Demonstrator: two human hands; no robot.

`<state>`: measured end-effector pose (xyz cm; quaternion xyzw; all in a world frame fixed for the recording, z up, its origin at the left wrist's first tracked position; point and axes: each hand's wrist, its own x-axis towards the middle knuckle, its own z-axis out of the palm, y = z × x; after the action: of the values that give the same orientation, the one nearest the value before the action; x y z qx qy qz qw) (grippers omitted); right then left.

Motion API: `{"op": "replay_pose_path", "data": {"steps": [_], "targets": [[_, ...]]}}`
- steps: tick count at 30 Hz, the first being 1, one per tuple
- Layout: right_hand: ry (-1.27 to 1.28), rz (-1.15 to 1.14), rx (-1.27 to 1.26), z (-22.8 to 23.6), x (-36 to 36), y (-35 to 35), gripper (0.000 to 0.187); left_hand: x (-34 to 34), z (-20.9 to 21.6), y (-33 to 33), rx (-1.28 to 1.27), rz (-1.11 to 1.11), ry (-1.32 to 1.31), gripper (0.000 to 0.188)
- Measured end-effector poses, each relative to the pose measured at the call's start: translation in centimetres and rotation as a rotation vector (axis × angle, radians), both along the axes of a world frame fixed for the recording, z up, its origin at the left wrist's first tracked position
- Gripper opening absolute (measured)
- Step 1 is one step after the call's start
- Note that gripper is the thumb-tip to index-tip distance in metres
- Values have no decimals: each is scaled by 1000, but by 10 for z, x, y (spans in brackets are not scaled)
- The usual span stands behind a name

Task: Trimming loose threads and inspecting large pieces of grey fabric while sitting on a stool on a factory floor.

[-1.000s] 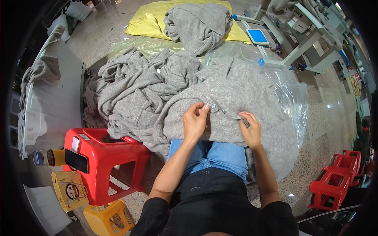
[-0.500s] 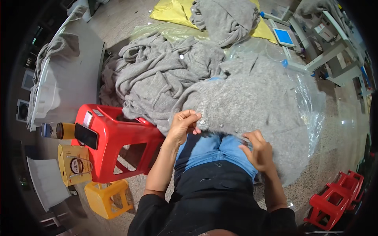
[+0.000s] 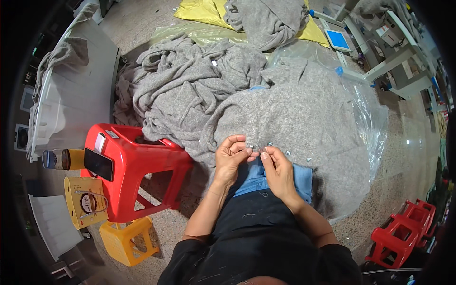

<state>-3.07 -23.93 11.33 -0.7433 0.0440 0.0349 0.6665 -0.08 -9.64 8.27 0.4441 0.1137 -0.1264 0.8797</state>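
A large grey knit cardigan [image 3: 304,109] lies spread over my lap, its near edge dotted with small shiny buttons [image 3: 288,153]. My left hand [image 3: 231,159] is closed on that edge, thumb and forefinger pinching the knit beside a button. Close against its fingertips, my right hand [image 3: 279,172] is also closed, thumb and forefinger pressed together at the same edge. What lies between the right fingertips is too small to make out. My blue jeans [image 3: 251,178] show beneath the hands.
Several grey knits form a heap [image 3: 185,90] at the left, with another grey bundle [image 3: 266,21] on yellow sheeting behind. A red stool [image 3: 142,161] carries a phone [image 3: 98,164]. A yellow stool [image 3: 129,241], white bin [image 3: 80,85], red stools [image 3: 396,237] and metal frame [image 3: 384,66] stand around.
My right hand has come leftward to meet the left fingertips. My left hand has shifted slightly right along the knit edge. The scene has slid a little left in view.
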Motion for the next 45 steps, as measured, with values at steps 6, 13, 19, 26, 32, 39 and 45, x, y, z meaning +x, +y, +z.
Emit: {"op": "replay_pose_path", "data": {"steps": [6,13,19,26,32,39,45], "targets": [[-212,-85,-373,10,-11,2,10,-9,12,-5,52,68,-64,31],[-340,-93,-458,10,-12,8,12,-18,5,-15,172,166,-213,27],[-235,-127,-442,12,-13,9,15,-24,1,-22,303,237,-301,23],[-221,-115,-471,9,-12,8,15,-24,1,-23,278,228,-296,23],[-194,-131,-488,12,-11,9,15,-25,0,-23,302,235,-294,22],[-226,-123,-541,11,-11,7,14,-25,2,-25,302,251,-302,22],[-267,-131,-553,10,-11,8,14,-25,2,-24,319,235,-286,22]]}}
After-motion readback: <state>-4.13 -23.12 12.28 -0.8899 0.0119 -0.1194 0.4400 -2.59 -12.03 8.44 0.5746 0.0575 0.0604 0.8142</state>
